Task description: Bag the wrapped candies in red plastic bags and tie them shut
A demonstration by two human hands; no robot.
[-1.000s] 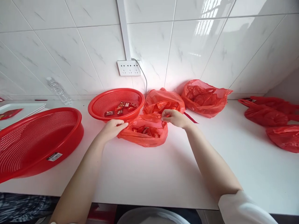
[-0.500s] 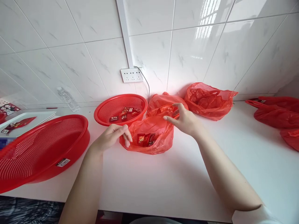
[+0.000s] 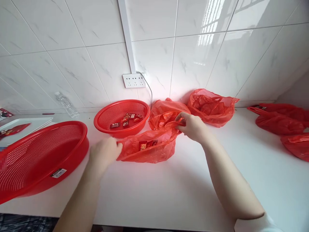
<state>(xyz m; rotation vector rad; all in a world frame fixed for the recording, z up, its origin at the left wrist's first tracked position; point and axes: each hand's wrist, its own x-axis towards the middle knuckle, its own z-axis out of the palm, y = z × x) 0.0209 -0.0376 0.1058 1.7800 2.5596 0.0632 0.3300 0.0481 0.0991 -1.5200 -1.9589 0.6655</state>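
A red plastic bag (image 3: 154, 155) is stretched sideways between my two hands, its mouth pulled into a long slit. Inside it lie a few small wrapped packets (image 3: 143, 145), red and dark. My left hand (image 3: 105, 154) is closed on the bag's left edge, slightly blurred. At the bag's upper right corner, my right hand (image 3: 190, 125) pinches the plastic between thumb and fingers. Just behind the bag stands a small red perforated basket (image 3: 98, 124) with several similar packets (image 3: 130, 118) on its bottom.
A large red basket (image 3: 70, 158) stands at the left, near white trays (image 3: 41, 122) and a clear plastic bottle (image 3: 67, 104). More red bags (image 3: 212, 108) sit along the tiled wall, with others (image 3: 282, 120) at far right. A socket strip (image 3: 134, 80) is on the wall.
My left hand has moved left and closed on the bag's edge, drawing it out. My right hand has closed on the opposite corner. The bag's round mouth is now narrower and wider across.
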